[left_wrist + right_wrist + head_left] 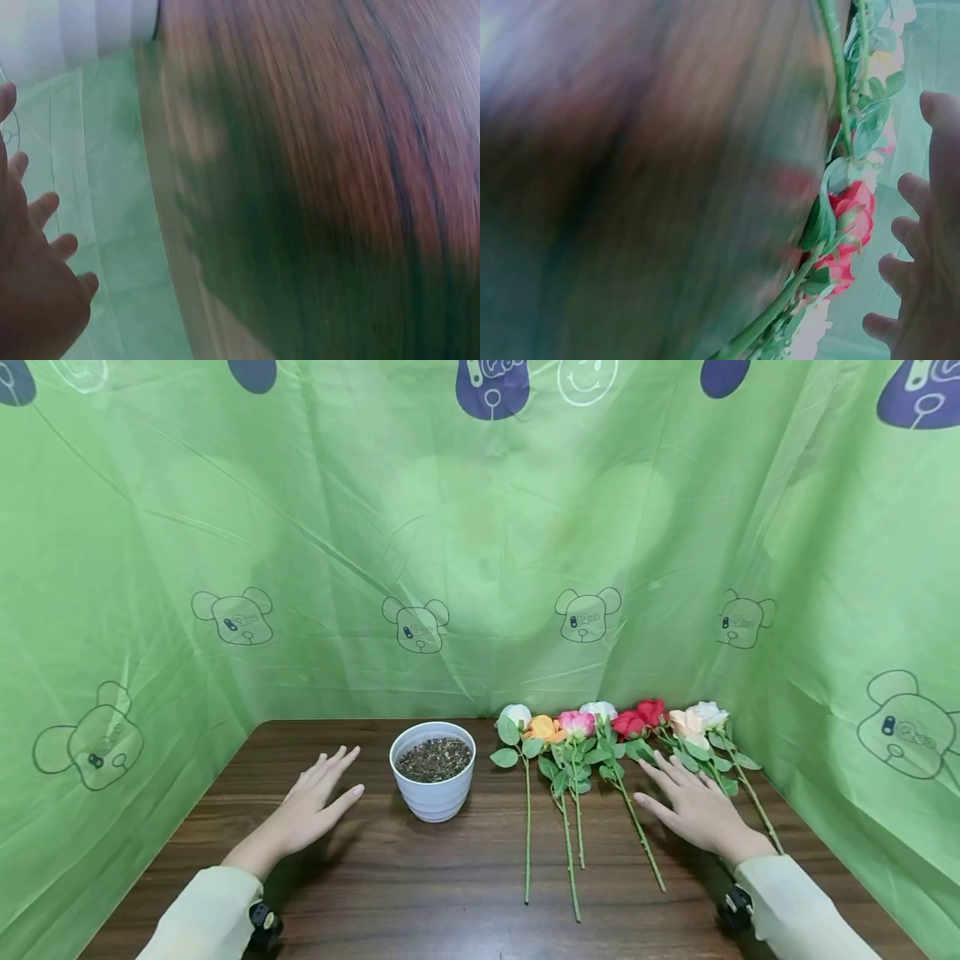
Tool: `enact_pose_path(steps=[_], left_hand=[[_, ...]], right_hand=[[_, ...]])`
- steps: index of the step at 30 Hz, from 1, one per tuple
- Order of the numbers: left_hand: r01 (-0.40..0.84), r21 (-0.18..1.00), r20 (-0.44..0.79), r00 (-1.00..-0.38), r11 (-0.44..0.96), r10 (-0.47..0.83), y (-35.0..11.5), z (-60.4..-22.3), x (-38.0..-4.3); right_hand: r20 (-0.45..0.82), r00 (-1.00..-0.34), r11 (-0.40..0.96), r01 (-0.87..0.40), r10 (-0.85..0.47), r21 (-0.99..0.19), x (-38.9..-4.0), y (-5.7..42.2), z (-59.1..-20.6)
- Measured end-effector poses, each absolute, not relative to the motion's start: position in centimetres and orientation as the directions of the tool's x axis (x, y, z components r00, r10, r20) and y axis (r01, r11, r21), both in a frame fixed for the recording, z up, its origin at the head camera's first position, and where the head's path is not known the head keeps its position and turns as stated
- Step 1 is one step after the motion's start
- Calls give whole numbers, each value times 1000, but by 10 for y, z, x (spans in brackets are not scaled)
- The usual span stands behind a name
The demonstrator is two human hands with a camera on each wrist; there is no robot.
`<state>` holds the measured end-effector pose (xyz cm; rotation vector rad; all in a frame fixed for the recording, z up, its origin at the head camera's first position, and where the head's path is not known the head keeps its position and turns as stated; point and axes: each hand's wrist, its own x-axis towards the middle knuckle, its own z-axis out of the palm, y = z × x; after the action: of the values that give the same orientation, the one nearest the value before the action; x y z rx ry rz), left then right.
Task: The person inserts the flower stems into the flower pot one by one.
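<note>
A white ribbed flower pot (432, 793) filled with dark soil (435, 761) stands left of centre on the table. To its left my left hand (311, 806) hovers with fingers spread, apart from the pot and holding nothing. Several artificial roses lie side by side on the right: a white one (516, 716), an orange one (545, 729), a pink one (577, 723), red ones (628, 723) and a peach one (688, 725). Over the stems at the far right is my right hand (693, 806), fingers extended and gripping nothing. In the right wrist view, red blooms (853, 217) show beside its fingers.
The dark wooden table (420, 885) has its back edge against a green cloth (480, 543) with printed bear faces. That cloth also hangs along the left and right sides. Long green stems (527, 835) point toward the table's front.
</note>
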<state>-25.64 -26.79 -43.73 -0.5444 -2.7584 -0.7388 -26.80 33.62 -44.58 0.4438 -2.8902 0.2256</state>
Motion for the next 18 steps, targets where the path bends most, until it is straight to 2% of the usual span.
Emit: enact_pose_path(steps=[5, 18], left_hand=[[460, 507, 345, -883, 729, 318, -262, -439, -257], [406, 719, 314, -914, 565, 257, -238, -437, -263]], right_hand=[[228, -929, 931, -330, -292, -155, -271, 328, -442], [213, -927, 924, -345, -309, -164, -271, 320, -446]])
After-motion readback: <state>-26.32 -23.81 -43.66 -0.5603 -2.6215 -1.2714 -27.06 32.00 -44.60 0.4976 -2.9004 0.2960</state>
